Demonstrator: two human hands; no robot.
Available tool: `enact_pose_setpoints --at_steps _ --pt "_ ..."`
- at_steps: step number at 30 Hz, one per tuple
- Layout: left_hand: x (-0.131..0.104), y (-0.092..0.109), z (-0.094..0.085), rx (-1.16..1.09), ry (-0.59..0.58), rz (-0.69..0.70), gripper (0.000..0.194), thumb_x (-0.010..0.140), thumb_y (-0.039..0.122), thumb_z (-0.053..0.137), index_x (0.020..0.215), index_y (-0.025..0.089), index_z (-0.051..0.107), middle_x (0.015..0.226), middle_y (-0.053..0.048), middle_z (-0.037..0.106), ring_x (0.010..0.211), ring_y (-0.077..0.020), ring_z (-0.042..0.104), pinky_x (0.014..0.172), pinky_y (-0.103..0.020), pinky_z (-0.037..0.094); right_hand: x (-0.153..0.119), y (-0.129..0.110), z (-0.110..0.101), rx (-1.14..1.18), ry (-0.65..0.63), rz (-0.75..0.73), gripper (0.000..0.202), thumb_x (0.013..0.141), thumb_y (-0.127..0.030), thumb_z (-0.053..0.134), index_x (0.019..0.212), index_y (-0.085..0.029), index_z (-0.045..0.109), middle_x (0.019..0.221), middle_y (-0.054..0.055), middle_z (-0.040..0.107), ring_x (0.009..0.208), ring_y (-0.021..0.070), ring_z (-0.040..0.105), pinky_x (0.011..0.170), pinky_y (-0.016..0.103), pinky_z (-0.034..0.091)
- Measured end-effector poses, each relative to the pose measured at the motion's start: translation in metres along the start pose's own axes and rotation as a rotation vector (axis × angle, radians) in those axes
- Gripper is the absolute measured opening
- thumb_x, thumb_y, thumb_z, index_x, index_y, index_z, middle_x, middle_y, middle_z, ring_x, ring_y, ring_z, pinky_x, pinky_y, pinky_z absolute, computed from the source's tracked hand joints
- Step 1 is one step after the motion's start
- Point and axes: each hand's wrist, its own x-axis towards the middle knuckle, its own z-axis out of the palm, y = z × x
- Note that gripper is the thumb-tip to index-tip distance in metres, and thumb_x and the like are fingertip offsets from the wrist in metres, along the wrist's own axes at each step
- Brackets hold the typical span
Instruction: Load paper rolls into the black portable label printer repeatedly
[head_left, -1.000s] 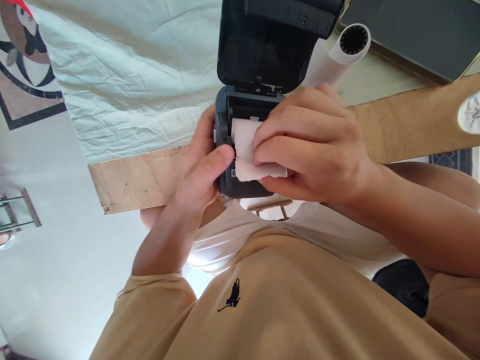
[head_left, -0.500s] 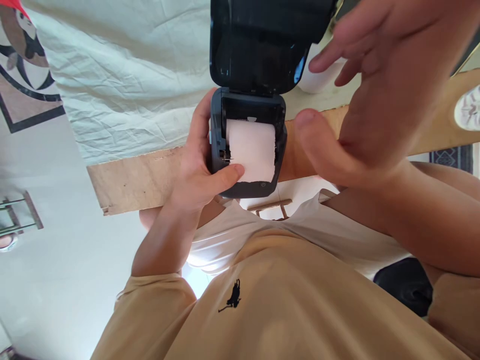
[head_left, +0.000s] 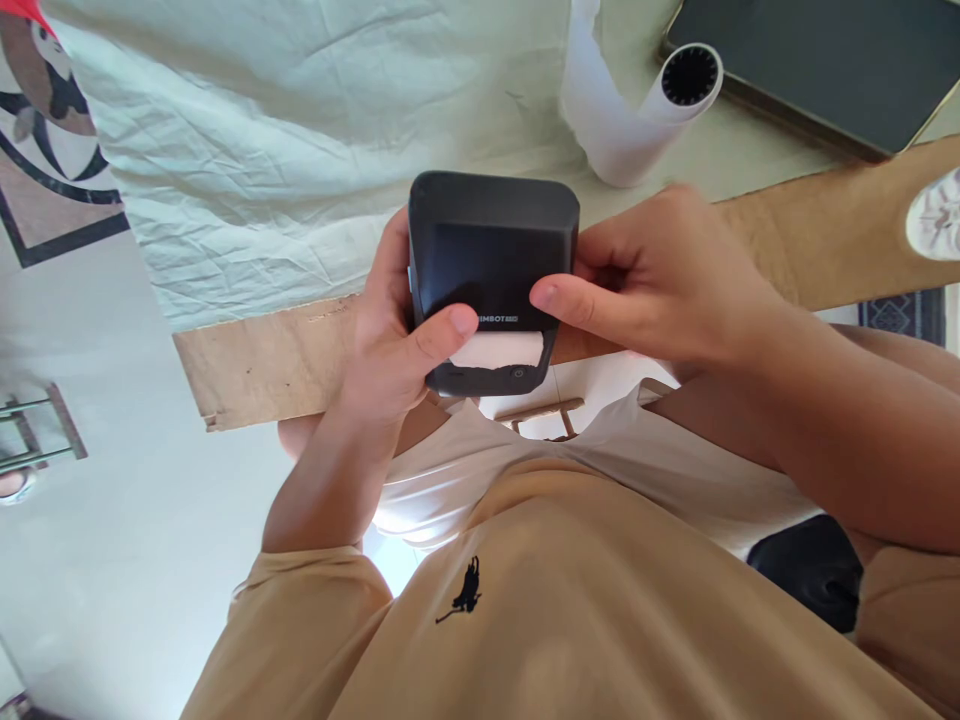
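The left hand gripped the printer from its left side, fingers wrapped behind it and the thumb pressed across the near edge of the shut lid. The right hand clasped the printer's right side, its thumb on the lid's near right corner and its fingers curled against the side. A strip of white paper stuck out from the slot at the near edge, between the two thumbs. The printer was held in the air above the near edge of a wooden board. Beyond it lay a crumpled white cloth. To the far right a paper roll lay partly unwound, with a tablet just beyond it.
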Motion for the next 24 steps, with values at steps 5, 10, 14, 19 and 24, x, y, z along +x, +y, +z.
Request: enact_pose_setpoints --at_steps 5,10,14,19,24 --pt "-0.010 0.029 0.014 -0.161 -0.034 -0.056 0.072 0.087 0.052 0.092 0.151 0.026 0.073 0.113 -0.011 0.074 0.086 -0.0256 0.075 0.062 -0.035 0.059 0.009 -0.012 -0.011 -0.016 -0.114 0.132 0.107 0.084 -0.122 0.035 0.062 -0.019 0.050 0.055 0.003 0.038 0.060 0.0076 0.026 0.064 0.033 0.020" --pt "-0.006 0.016 0.011 -0.180 -0.052 0.029 0.075 0.088 0.053 0.090 0.157 0.028 0.073 0.112 -0.011 0.076 0.074 -0.0228 0.074 0.050 -0.031 0.056 0.013 -0.017 -0.011 -0.090 -0.103 0.219 0.103 0.079 -0.121 0.043 0.073 -0.019 0.056 0.063 0.005 0.050 0.064 0.0099 0.037 0.070 0.031 0.023" --pt "-0.004 0.005 0.011 -0.165 -0.080 0.115 0.072 0.094 0.059 0.083 0.159 0.029 0.071 0.105 -0.008 0.075 0.060 -0.0170 0.069 0.042 -0.026 0.049 0.013 -0.017 -0.011 -0.020 -0.097 0.198 0.107 0.079 -0.119 0.047 0.113 -0.020 0.066 0.080 0.004 0.061 0.076 0.0133 0.053 0.076 0.031 0.031" --pt "-0.002 0.008 0.013 -0.100 -0.083 0.133 0.075 0.092 0.070 0.084 0.154 0.030 0.071 0.105 -0.006 0.075 0.068 -0.0202 0.075 0.047 -0.028 0.055 0.013 -0.015 -0.005 0.122 -0.061 0.128 0.116 0.077 -0.121 0.047 0.135 -0.021 0.056 0.083 0.000 0.062 0.077 0.0138 0.056 0.077 0.032 0.036" --pt "-0.008 0.018 0.016 -0.156 -0.062 -0.013 0.075 0.095 0.070 0.084 0.155 0.028 0.067 0.097 -0.004 0.073 0.051 -0.0131 0.061 0.049 -0.031 0.054 0.013 -0.010 0.001 0.157 -0.034 0.085 0.091 0.084 -0.102 0.062 0.128 -0.023 0.053 0.085 -0.001 0.064 0.078 0.0135 0.055 0.076 0.031 0.035"
